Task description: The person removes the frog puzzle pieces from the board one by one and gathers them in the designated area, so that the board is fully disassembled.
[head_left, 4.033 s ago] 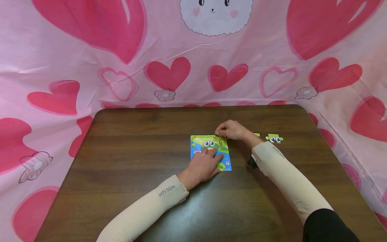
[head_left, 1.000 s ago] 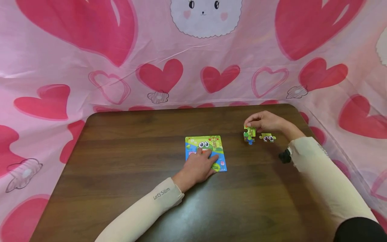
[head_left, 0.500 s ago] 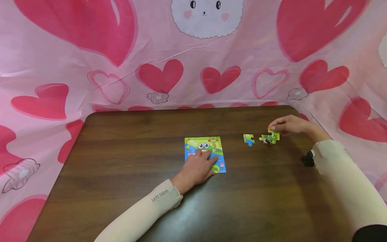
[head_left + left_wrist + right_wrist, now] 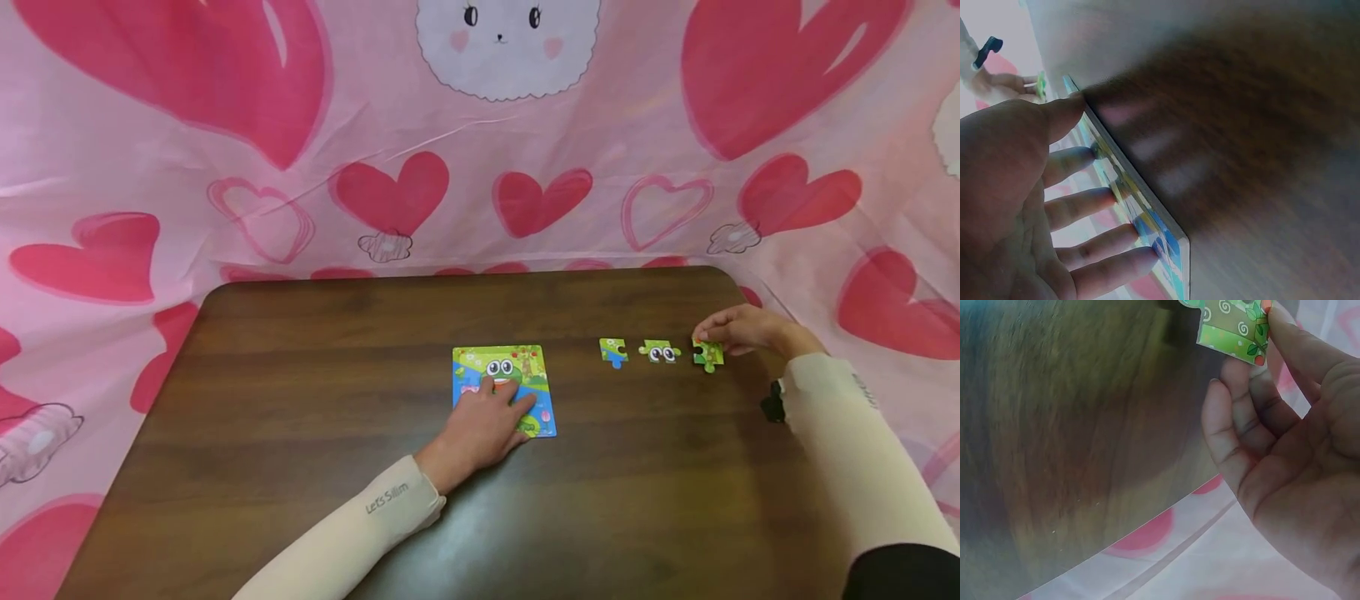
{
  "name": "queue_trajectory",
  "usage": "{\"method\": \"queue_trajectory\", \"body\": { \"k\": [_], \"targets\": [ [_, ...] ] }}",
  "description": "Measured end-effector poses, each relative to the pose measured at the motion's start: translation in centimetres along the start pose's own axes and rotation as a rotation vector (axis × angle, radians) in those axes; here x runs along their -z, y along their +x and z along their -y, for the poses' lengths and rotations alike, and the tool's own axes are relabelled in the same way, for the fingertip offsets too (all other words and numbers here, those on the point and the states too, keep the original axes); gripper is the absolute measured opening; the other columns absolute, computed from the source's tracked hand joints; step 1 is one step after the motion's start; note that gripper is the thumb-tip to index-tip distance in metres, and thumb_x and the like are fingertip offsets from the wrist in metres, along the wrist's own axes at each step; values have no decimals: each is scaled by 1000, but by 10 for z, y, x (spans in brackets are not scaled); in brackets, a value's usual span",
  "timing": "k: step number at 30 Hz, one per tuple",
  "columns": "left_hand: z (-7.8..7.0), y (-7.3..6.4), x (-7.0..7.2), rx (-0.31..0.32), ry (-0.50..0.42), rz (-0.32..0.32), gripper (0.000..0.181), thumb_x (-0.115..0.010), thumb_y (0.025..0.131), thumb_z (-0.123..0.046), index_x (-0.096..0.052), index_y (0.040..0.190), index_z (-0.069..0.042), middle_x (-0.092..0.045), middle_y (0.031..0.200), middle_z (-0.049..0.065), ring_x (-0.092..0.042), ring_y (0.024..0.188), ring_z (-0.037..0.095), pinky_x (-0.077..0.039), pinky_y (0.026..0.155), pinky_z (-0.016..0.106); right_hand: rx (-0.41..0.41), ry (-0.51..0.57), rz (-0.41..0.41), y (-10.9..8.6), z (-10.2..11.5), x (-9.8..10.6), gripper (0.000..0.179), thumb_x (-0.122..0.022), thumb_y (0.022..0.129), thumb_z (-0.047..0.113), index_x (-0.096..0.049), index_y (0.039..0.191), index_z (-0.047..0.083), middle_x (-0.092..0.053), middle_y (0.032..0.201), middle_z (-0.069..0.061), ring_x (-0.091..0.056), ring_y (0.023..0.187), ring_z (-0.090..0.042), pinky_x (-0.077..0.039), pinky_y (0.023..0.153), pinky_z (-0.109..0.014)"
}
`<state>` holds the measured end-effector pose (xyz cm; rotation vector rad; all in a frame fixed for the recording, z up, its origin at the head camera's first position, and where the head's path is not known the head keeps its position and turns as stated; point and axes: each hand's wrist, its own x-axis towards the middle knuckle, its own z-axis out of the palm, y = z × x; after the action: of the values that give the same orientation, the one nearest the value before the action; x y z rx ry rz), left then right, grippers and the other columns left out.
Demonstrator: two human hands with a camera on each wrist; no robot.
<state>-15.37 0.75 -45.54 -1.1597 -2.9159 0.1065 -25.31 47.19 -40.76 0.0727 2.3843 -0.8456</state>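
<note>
Pink cloth [image 4: 480, 246] printed with hearts hangs behind a brown wooden bench [image 4: 315, 383]. From my head camera, the frog board [image 4: 527, 375] lies flat on it, under my left hand [image 4: 474, 427]. To the right, the left tabbed piece [image 4: 613, 351] and the eyes piece [image 4: 662, 354] lie apart in a row. At its far end my right hand [image 4: 752, 330] pinches the tree piece [image 4: 708, 357]; I cannot tell whether it touches the bench.

At my left wrist, the fingers are spread wide, tips resting on the printed face, thumb by the board's edge. Light pressure there should do to steady the board.

At my right wrist, thumb and forefinger narrow on the piece's edge, the others loosely bent. I'd lower it level, picture up, square to its neighbours, and let go without flicking it.
</note>
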Motion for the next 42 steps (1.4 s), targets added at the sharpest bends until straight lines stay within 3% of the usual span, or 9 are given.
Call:
{"method": "queue_trajectory", "body": {
  "k": [6,15,21,27,34,42],
  "targets": [
    [-2,4,0,-3,12,-9,57,-58,97,-57,-51,147,-32,-56,140,1,-57,120,34,-58,70,39,-5,4,-4,2,-13,2,38,-52,105,20,-58,130,-9,-73,104,3,-62,91,-12,-53,79,-34],
    [2,-3,-5,32,-60,1,57,-61,96,-55,-51,147,-31,-55,140,3,-54,122,37,-55,67,41,11,3,-44,16,-3,-5,36,-56,104,21,-61,124,-9,-72,91,7,-62,85,-13,-53,76,-34],
    [3,-7,-4,30,-50,-43,55,-63,94,-55,-55,142,-30,-57,137,4,-57,117,37,-54,62,40,4,44,-60,23,-3,-9,35,-57,104,18,-59,124,-10,-70,82,9,-61,80,-12,-52,72,-32],
    [-1,0,-5,-1,-63,-75,54,-63,95,-54,-56,142,-28,-58,135,5,-58,115,38,-54,59,40,-4,60,-97,16,-12,-6,34,-56,104,16,-59,125,-11,-71,87,9,-62,80,-9,-52,72,-32],
    [-2,1,-6,-3,-66,-70,54,-64,94,-54,-56,141,-28,-58,134,5,-57,116,39,-53,59,40,9,98,-77,13,-11,-8,35,-54,104,14,-55,127,-13,-71,87,9,-62,79,-7,-51,70,-30],
    [-2,1,-6,6,-82,-68,55,-64,94,-54,-57,142,-28,-58,134,5,-57,115,38,-54,60,41,25,58,-136,12,-14,-9,34,-54,104,16,-60,127,-9,-74,105,-3,-61,92,-9,-54,81,-36]
  ]
}}
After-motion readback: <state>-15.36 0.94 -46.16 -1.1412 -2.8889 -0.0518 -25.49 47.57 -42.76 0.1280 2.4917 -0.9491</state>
